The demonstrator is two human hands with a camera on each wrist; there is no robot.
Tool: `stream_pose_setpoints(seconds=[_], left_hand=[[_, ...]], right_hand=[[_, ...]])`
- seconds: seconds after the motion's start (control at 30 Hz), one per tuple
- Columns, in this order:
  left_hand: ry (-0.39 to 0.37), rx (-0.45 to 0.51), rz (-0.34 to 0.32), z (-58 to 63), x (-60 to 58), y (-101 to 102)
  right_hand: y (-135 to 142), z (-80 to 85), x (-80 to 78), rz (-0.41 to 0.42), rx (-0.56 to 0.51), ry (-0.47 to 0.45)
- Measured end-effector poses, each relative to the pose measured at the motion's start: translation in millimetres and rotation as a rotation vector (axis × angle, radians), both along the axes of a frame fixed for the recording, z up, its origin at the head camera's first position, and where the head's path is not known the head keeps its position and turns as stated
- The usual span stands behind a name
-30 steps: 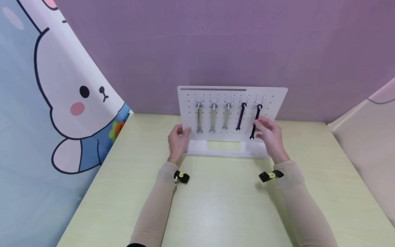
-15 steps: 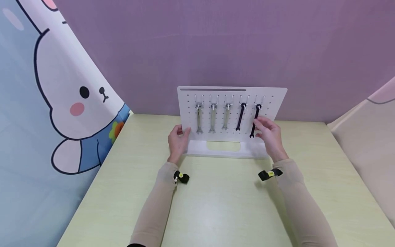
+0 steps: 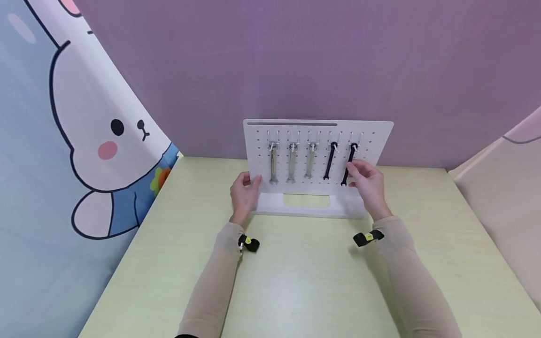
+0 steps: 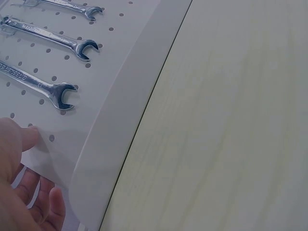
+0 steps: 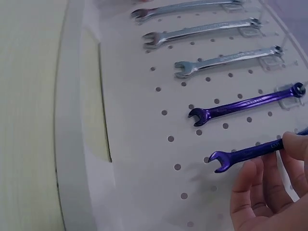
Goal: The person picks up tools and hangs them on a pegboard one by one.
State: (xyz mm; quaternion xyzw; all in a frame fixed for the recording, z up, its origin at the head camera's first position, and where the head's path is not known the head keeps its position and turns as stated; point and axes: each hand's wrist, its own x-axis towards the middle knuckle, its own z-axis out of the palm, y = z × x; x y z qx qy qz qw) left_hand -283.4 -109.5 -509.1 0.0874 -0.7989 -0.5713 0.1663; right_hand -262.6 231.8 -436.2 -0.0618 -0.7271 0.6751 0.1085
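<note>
A white pegboard [image 3: 296, 188] stands tilted on its base on the table. My left hand [image 3: 243, 193] grips its left edge, thumb on the front face and fingers behind. Near that thumb hang three silver wrenches [image 4: 38, 34] on clear hooks. To their right is a dark purple wrench [image 5: 240, 106], also on a hook. The rightmost dark purple wrench [image 5: 245, 154] is pinched in my right hand [image 3: 369, 185], between thumb and fingers at the handle. Its ring end is at the rightmost hook in the head view; its open end points down, slightly apart from the board.
The light wooden table [image 3: 291, 281] extends in front of and beside the board. A purple backdrop [image 3: 296, 61] rises behind it. A rabbit-print curtain [image 3: 84, 141] hangs at left and a pale cloth [image 3: 507, 197] at right.
The lower end of the rightmost wrench has moved slightly up and left, closer to the board, with my right hand shifting a little left. My left hand stays on the board.
</note>
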Motion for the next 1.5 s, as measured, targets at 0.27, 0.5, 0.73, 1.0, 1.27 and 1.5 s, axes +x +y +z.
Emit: stream_pose_setpoints(seconds=[0.27,0.5,0.73,1.0,1.27,1.5], left_hand=[[-0.007,0.0,0.002,-0.3,1.2,0],[-0.003,0.001,0.003,-1.1,1.7,0],[0.006,-0.011,0.009,-1.9,1.7,-1],[0.009,0.0,0.008,1.4,2.3,0],[0.009,-0.002,0.012,2.4,2.6,0],[-0.002,-0.004,0.011,2.9,2.7,0]], right_hand=[[-4,-5.0,-2.5,-0.051,0.206,0.134],[-3,-14.3,-5.0,-0.111,0.361,0.172],[-2,-19.1,-6.0,-0.133,0.412,0.2],[-2,-19.0,-5.1,-0.142,0.432,0.202],[-3,-19.3,-5.1,-0.153,0.424,0.217],[-3,-20.6,-4.5,-0.152,0.421,0.221]])
